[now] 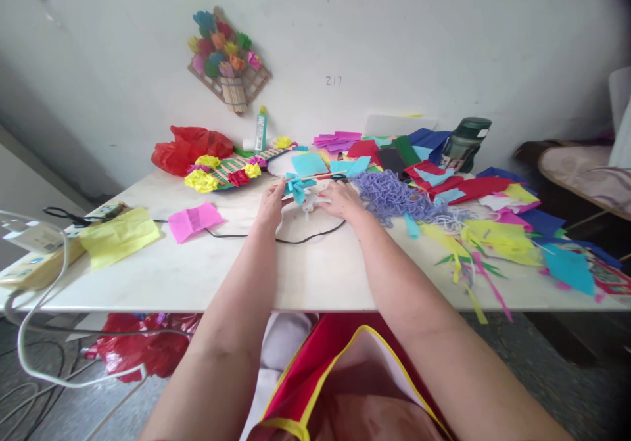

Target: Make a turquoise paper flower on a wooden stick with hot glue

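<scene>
1. Bow (297, 188) of cyan paper: on the surface (315, 277), toward its far edge, between the two hands, just beside a thin stick (320, 177).
2. Far left: scissors (64, 216) on a box, then a yellow sheet (118, 234) and a pink sheet (194, 221), all well apart from the bow. Black cable (305, 237) looping under the wrists.
3. Left hand (270, 206): fingertips pinched on the bow's left edge.
4. Right hand (341, 201): palm down, fingers bent over a small white thing (311, 206). Grip hidden; cannot tell whether closed on it.
5. Probably best done so: pinch near the bow's middle rather than at a loose tip, press lightly because thin paper tears, keep the bow flat against the surface, and keep the wrists off the cable loop.
6. Just right of the right hand: purple yarn (389, 194), with loose coloured scraps beyond. Likely to snag, so worth keeping clear of the bow.
7. Writing: a small handwritten mark (334, 81) on the wall, reading like "Z17" or "217". Labels on the glue bottle (260, 129) and the green jar (466, 142) too small to read; no brand legible anywhere.
</scene>
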`<action>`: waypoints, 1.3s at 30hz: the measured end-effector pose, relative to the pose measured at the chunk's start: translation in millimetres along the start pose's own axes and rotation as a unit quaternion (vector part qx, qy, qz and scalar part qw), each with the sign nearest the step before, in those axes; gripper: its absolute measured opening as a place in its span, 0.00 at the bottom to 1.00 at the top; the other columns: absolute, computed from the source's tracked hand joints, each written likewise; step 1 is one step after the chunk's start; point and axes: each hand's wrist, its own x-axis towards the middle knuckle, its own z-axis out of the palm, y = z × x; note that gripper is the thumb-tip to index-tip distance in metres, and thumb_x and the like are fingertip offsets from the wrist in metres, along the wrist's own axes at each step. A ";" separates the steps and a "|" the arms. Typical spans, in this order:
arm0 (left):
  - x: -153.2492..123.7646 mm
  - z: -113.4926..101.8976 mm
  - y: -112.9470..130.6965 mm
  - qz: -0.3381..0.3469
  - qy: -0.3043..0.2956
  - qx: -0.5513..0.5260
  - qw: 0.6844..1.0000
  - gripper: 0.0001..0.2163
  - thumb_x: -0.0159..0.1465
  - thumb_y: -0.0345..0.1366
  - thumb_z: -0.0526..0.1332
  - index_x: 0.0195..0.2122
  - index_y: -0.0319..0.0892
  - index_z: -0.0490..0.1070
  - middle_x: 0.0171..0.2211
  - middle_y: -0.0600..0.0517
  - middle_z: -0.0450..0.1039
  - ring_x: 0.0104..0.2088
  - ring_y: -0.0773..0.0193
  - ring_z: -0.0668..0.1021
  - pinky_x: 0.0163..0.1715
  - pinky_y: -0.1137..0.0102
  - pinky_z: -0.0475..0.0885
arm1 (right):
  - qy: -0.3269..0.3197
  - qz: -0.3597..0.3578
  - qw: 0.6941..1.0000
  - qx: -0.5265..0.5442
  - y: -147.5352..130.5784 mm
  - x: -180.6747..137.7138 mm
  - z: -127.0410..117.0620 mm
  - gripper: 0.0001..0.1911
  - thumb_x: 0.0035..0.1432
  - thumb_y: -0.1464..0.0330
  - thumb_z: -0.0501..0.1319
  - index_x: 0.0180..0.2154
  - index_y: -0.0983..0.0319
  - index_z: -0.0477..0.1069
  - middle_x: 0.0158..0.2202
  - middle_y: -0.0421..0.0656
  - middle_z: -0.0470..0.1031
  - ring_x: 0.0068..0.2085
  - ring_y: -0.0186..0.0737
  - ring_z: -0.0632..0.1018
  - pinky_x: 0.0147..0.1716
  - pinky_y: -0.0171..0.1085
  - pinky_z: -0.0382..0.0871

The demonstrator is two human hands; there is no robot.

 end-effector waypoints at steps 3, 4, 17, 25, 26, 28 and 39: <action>-0.5 -0.2 1.0 -0.011 0.001 -0.004 1.000 0.21 0.53 0.55 0.69 0.36 0.41 0.77 0.37 0.47 0.78 0.43 0.57 0.79 0.43 0.64 0.75 | 0.060 0.029 0.998 0.003 -6.8 -1.6 -7.2 0.16 0.63 0.63 0.56 0.38 0.64 0.81 0.43 0.53 0.80 0.47 0.50 0.76 0.44 0.42 0.65; -0.7 -0.5 1.0 -0.013 -0.002 -0.004 1.000 0.21 0.53 0.54 0.69 0.37 0.41 0.77 0.37 0.47 0.79 0.43 0.57 0.79 0.43 0.64 0.75 | 0.083 0.036 0.996 0.008 -8.8 -1.9 -9.3 0.17 0.64 0.63 0.55 0.38 0.64 0.81 0.41 0.52 0.80 0.45 0.49 0.76 0.42 0.41 0.64; -7.1 2.5 4.0 -0.047 -0.072 0.004 0.996 0.19 0.54 0.51 0.70 0.36 0.39 0.78 0.27 0.50 0.77 0.29 0.63 0.79 0.32 0.70 0.75 | 0.097 -0.047 0.993 0.050 0.9 4.1 -7.7 0.16 0.62 0.66 0.60 0.50 0.59 0.78 0.45 0.49 0.80 0.48 0.48 0.74 0.49 0.44 0.61; -7.9 4.8 6.4 -0.079 -0.070 -0.027 0.994 0.14 0.56 0.46 0.67 0.35 0.39 0.78 0.27 0.49 0.77 0.29 0.60 0.80 0.33 0.67 0.75 | 0.067 -0.025 0.990 0.123 6.8 9.3 -0.2 0.15 0.63 0.67 0.59 0.48 0.57 0.80 0.44 0.46 0.80 0.44 0.41 0.78 0.42 0.36 0.68; -7.7 5.0 7.1 -0.088 -0.074 -0.036 0.993 0.13 0.56 0.45 0.65 0.34 0.39 0.78 0.28 0.48 0.77 0.30 0.59 0.80 0.34 0.65 0.76 | 0.069 -0.023 0.989 0.125 7.9 10.0 0.4 0.14 0.63 0.67 0.59 0.48 0.57 0.80 0.43 0.46 0.80 0.42 0.40 0.78 0.41 0.35 0.68; -8.1 5.0 9.2 -0.103 -0.093 -0.051 0.989 0.10 0.55 0.41 0.63 0.32 0.39 0.77 0.28 0.47 0.78 0.31 0.58 0.80 0.35 0.63 0.76 | 0.077 -0.024 0.988 0.131 10.2 11.3 1.9 0.14 0.63 0.67 0.59 0.47 0.57 0.81 0.40 0.45 0.79 0.41 0.39 0.77 0.40 0.35 0.68; -15.2 4.5 10.0 -0.050 -0.166 -0.023 0.985 0.22 0.41 0.30 0.70 0.40 0.40 0.77 0.32 0.51 0.77 0.31 0.63 0.77 0.35 0.66 0.73 | 0.099 -0.024 0.986 0.134 14.0 13.8 6.9 0.12 0.63 0.66 0.61 0.44 0.55 0.81 0.41 0.45 0.76 0.41 0.38 0.76 0.38 0.34 0.66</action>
